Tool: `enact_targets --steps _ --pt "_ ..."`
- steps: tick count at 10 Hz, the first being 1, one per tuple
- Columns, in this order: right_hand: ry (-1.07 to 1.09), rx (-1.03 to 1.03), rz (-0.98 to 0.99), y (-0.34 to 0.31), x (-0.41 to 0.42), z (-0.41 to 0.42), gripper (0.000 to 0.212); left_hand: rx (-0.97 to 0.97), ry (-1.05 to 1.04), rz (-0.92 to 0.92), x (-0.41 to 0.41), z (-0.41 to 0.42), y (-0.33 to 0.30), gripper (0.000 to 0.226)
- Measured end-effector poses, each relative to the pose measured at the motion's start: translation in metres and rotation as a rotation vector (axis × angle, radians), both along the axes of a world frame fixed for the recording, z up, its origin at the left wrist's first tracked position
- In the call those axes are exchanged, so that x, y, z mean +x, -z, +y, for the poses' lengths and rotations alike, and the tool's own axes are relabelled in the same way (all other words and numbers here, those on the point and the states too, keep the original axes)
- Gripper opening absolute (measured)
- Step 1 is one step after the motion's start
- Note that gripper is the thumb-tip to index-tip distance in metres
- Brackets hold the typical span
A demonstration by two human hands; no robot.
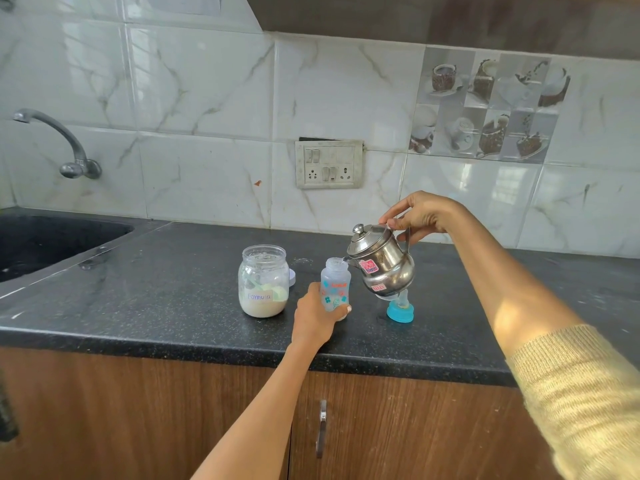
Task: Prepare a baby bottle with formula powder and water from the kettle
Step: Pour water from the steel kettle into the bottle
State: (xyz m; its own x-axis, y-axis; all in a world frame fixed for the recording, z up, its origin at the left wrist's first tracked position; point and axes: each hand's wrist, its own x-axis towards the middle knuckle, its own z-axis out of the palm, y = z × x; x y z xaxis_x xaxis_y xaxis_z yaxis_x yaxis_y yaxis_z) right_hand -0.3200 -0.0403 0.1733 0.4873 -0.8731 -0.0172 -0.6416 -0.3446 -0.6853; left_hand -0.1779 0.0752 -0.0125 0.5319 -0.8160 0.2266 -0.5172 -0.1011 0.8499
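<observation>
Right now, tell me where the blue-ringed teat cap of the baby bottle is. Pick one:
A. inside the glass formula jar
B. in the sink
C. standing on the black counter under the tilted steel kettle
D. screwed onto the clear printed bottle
C: the blue-ringed teat cap stands on the black counter just below the tilted steel kettle, while the clear printed bottle is open-topped.
</observation>
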Motion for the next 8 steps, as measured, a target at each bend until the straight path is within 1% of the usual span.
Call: enact_targets --steps 8 --pt "0.0 -0.006 0.021 -0.0028 0.0028 0.0017 0.015 0.003 0.008 0.021 0.0002 -0.0002 -0.0006 0.059"
